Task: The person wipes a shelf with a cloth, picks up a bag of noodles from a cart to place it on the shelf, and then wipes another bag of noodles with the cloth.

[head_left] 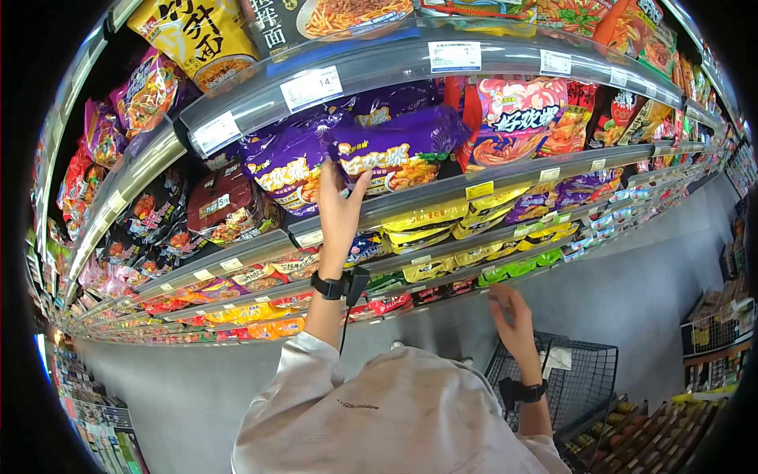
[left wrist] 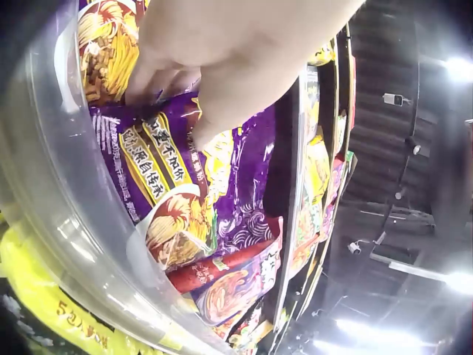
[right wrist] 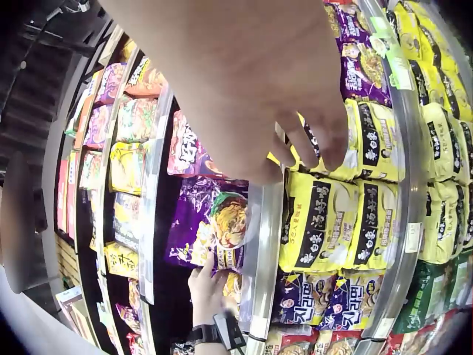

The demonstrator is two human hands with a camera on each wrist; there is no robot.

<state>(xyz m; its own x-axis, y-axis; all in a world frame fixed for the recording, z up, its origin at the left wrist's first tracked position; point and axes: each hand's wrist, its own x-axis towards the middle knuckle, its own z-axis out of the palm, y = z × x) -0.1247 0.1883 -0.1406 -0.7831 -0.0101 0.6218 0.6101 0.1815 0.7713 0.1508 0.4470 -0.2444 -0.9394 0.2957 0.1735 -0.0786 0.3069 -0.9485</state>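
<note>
My left hand (head_left: 341, 217) reaches into a shelf of noodle packets. It pinches the left edge of a purple noodle packet (head_left: 403, 154), thumb on its front and fingers tucked into the gap beside it. A second purple packet (head_left: 288, 170) stands close on the left. In the left wrist view the thumb lies over the purple wrapper (left wrist: 247, 166), while the fingertips are partly in shadow. My right hand (head_left: 515, 325) hangs loosely curled in front of the lower shelves, holding nothing. Yellow noodle packs (right wrist: 318, 222) appear beyond it in the right wrist view.
A clear shelf lip with price tags (head_left: 312, 88) runs above the left hand. Pink packets (head_left: 513, 122) stand to the right on the same shelf. A black wire shopping cart (head_left: 604, 359) is beside the right forearm. Grey floor (head_left: 181, 387) spreads below.
</note>
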